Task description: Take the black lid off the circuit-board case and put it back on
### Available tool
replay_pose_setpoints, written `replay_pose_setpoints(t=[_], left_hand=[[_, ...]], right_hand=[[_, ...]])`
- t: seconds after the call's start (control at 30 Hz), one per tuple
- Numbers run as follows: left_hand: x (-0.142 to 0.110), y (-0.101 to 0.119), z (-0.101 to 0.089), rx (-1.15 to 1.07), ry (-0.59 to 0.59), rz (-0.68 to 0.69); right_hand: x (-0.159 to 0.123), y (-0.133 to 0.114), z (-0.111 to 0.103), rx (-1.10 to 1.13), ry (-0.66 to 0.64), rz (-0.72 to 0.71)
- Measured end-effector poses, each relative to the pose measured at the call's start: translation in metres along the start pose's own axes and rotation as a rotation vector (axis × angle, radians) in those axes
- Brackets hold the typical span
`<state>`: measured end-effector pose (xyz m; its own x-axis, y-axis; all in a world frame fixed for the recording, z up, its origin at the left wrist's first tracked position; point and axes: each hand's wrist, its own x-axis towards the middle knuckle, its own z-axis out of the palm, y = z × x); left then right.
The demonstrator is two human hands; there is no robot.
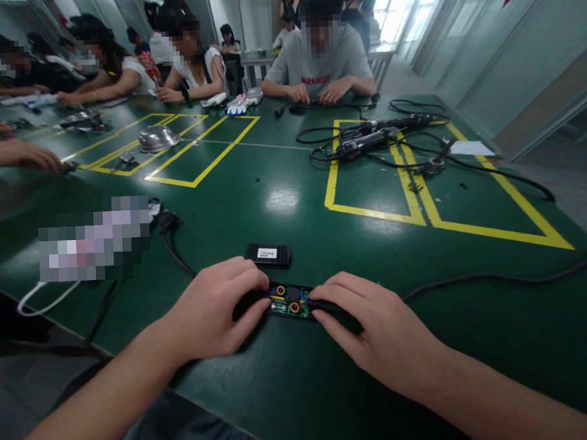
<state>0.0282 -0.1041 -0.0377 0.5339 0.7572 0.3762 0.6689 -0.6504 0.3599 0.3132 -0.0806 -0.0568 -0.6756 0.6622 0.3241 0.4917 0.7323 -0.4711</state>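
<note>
An opened black power adapter (290,301) lies on the green table (283,201) near the front edge, its circuit board with copper coils showing. My left hand (214,311) grips its left end with curled fingers. At the other end, my right hand (376,326) holds the adapter where a black cable (495,277) leaves it. The black lid (268,255) with a white label lies just behind the adapter, untouched.
A black plug and cord (170,228) lie to the left beside a blurred patch. Electric screwdrivers (368,141) with tangled cables sit at the far right inside yellow floor-tape boxes. Metal bowls (158,139) stand far left. Several other people sit around the table.
</note>
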Motion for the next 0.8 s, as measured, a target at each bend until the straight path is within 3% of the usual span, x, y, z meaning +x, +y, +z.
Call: replay_pose_setpoints(t=[0.17, 0.47, 0.8], left_hand=[[0.0015, 0.002, -0.0003, -0.044, -0.031, -0.024], [0.0001, 0.0014, 0.0019, -0.1, 0.098, 0.025], [0.0023, 0.0022, -0.0015, -0.11, 0.068, 0.016]], right_hand=[[-0.0012, 0.0014, 0.0012, 0.025, 0.013, 0.034], [-0.001, -0.0003, 0.0004, 0.071, 0.099, 0.001], [0.0011, -0.0014, -0.0028, 0.055, 0.078, -0.012]])
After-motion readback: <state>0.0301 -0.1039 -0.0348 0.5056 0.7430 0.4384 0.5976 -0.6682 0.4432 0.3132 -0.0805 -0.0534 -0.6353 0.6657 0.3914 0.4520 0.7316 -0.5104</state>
